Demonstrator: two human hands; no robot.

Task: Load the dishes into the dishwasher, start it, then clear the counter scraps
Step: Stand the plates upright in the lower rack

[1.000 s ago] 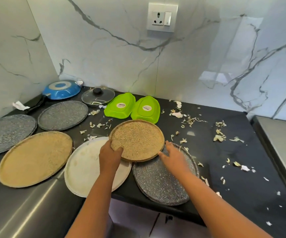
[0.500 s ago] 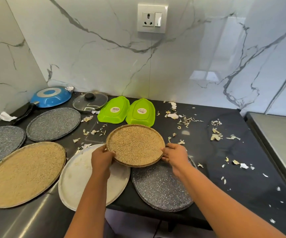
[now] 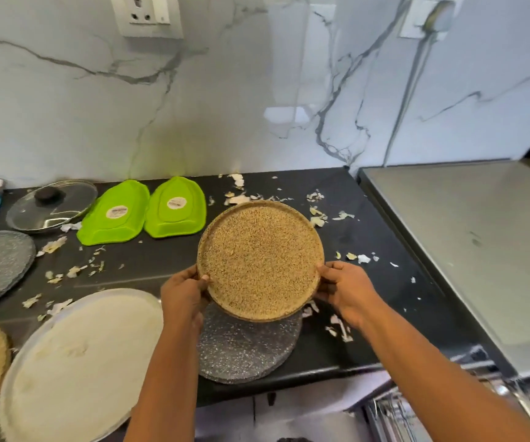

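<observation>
Fingers [image 3: 204, 277] of the left hand [image 3: 182, 293] and right hand [image 3: 345, 287] clamp opposite rim edges of the tan speckled plate [image 3: 260, 260], held tilted above the grey plate [image 3: 247, 349] and black counter [image 3: 369, 228]. It looks stiff and light (probably slick-rimmed), so a two-sided rim grip suits it. Round, shallow-lipped, grainy brown.

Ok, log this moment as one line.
phase: loading | left hand + right hand: gripping tan plate | above grey plate
</observation>
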